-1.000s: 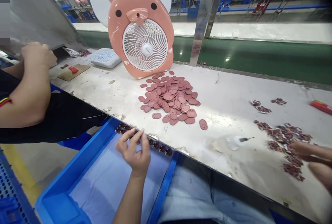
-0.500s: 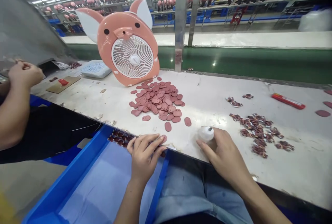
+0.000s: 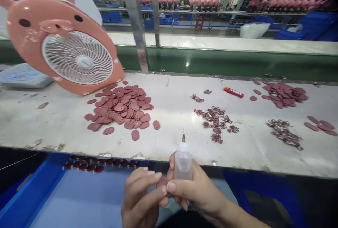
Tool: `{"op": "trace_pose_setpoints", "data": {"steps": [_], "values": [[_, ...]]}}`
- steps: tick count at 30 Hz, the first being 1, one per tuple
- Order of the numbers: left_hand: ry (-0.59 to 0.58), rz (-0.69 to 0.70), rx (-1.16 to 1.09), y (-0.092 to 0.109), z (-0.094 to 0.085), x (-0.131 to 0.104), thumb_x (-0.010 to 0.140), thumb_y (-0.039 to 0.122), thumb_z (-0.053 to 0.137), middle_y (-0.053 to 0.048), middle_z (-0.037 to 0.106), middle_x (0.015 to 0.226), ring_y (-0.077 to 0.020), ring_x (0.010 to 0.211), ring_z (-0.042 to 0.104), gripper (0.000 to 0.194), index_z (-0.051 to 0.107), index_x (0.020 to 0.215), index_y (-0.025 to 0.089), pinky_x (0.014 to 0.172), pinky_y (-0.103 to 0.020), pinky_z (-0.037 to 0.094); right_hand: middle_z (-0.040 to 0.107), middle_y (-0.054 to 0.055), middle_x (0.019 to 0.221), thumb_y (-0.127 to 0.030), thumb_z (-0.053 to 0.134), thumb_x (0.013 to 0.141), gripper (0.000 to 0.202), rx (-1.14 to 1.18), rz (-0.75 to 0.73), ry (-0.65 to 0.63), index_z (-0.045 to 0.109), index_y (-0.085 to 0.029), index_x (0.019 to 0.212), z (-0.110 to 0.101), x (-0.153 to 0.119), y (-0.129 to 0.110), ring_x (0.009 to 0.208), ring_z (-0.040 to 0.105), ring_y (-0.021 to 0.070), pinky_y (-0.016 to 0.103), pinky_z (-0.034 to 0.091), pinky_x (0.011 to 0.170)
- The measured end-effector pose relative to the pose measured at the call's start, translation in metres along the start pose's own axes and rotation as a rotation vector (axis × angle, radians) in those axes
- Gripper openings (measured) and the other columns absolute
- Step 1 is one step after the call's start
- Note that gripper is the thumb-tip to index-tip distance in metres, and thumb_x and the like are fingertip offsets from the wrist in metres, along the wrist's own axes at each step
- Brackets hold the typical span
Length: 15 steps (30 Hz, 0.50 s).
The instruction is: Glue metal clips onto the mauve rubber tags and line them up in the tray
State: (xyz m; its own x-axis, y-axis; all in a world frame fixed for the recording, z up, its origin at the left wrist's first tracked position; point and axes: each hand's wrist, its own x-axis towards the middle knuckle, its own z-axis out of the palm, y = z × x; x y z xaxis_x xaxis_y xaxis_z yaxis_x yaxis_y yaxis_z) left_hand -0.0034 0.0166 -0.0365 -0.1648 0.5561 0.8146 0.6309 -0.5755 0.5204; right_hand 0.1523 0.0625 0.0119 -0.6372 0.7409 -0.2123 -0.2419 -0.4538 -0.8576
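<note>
In the head view, my right hand [image 3: 202, 189] is wrapped round a translucent squeeze bottle [image 3: 183, 163] with a thin needle tip pointing up. Its thumb also touches a small reddish-brown oval disc [image 3: 161, 182]. Fingers of my left hand [image 3: 142, 196] pinch that same disc beside the bottle, partly covering it. Beyond both hands a loose pile of reddish-brown oval discs [image 3: 126, 106] lies on the white table [image 3: 171, 97]. To its right are small clusters of dark brown parts [image 3: 215, 119], too small to make out clearly.
A pink pig-shaped fan [image 3: 79, 59] stands at the left, near a pale tray [image 3: 25, 76]. A blue bin [image 3: 54, 171] below the table edge holds rows of dark pieces [image 3: 84, 164]. A red box [image 3: 233, 92] and another disc pile [image 3: 285, 94] lie to the right.
The view has swung right. My left hand has come away from the table edge with a disc and met my right hand, which has lifted the bottle and turned it needle-up.
</note>
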Motion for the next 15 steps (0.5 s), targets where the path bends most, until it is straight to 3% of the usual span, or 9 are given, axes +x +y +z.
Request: {"op": "trace_pose_setpoints", "data": {"steps": [3, 5, 8, 10, 13, 15], "values": [[-0.003, -0.583, -0.394, 0.019, 0.02, -0.003, 0.08, 0.045, 0.07, -0.003, 0.071, 0.098, -0.0186, 0.084, 0.067, 0.028, 0.072, 0.106, 0.034, 0.074, -0.03, 0.057, 0.05, -0.002, 0.074, -0.056, 0.08, 0.076, 0.062, 0.053, -0.068, 0.063, 0.034, -0.018, 0.095, -0.001, -0.004, -0.002, 0.048, 0.041, 0.0043, 0.011, 0.032, 0.041], [-0.051, -0.827, -0.604, 0.029, 0.029, -0.003, 0.076, 0.05, 0.072, -0.003, 0.069, 0.096, -0.019, 0.085, 0.067, 0.031, 0.073, 0.103, 0.034, 0.073, -0.028, 0.058, 0.047, -0.004, 0.07, -0.054, 0.079, 0.079, 0.059, 0.054, -0.102, 0.082, 0.034, -0.018, 0.094, -0.002, -0.006, -0.003, 0.047, 0.039, 0.0039, 0.011, 0.031, 0.042], [-0.073, -0.992, -0.761, 0.037, 0.031, 0.0, 0.07, 0.05, 0.077, -0.003, 0.067, 0.097, -0.021, 0.093, 0.066, 0.026, 0.076, 0.091, 0.034, 0.081, -0.031, 0.057, 0.046, -0.004, 0.068, -0.052, 0.079, 0.082, 0.055, 0.032, -0.12, 0.088, 0.039, -0.017, 0.095, -0.01, -0.011, -0.006, 0.047, 0.038, 0.0043, 0.012, 0.031, 0.042], [-0.032, -1.122, -0.816, 0.04, 0.029, 0.004, 0.065, 0.051, 0.081, -0.002, 0.069, 0.096, -0.0195, 0.092, 0.065, 0.03, 0.075, 0.089, 0.034, 0.082, -0.029, 0.056, 0.048, -0.002, 0.074, -0.054, 0.073, 0.088, 0.055, -0.034, -0.121, 0.101, 0.04, -0.018, 0.112, -0.02, -0.019, -0.009, 0.052, 0.042, 0.0065, 0.013, 0.035, 0.045], [-0.055, -1.24, -0.973, 0.042, 0.026, 0.012, 0.064, 0.05, 0.082, -0.002, 0.072, 0.089, -0.0147, 0.078, 0.065, 0.033, 0.074, 0.09, 0.031, 0.074, -0.024, 0.055, 0.052, 0.001, 0.089, -0.051, 0.054, 0.101, 0.054, -0.39, -0.128, 0.173, 0.024, -0.024, 0.136, -0.039, -0.04, -0.016, 0.065, 0.049, 0.0112, 0.017, 0.045, 0.058], [-0.078, -1.277, -1.106, 0.042, 0.026, 0.016, 0.069, 0.049, 0.08, -0.002, 0.072, 0.086, -0.0115, 0.071, 0.063, 0.032, 0.074, 0.093, 0.03, 0.069, -0.021, 0.054, 0.054, 0.004, 0.1, -0.043, 0.052, 0.103, 0.045, -0.666, -0.19, 0.285, 0.027, -0.026, 0.137, -0.052, -0.056, -0.023, 0.078, 0.055, 0.0142, 0.02, 0.049, 0.07]]}}
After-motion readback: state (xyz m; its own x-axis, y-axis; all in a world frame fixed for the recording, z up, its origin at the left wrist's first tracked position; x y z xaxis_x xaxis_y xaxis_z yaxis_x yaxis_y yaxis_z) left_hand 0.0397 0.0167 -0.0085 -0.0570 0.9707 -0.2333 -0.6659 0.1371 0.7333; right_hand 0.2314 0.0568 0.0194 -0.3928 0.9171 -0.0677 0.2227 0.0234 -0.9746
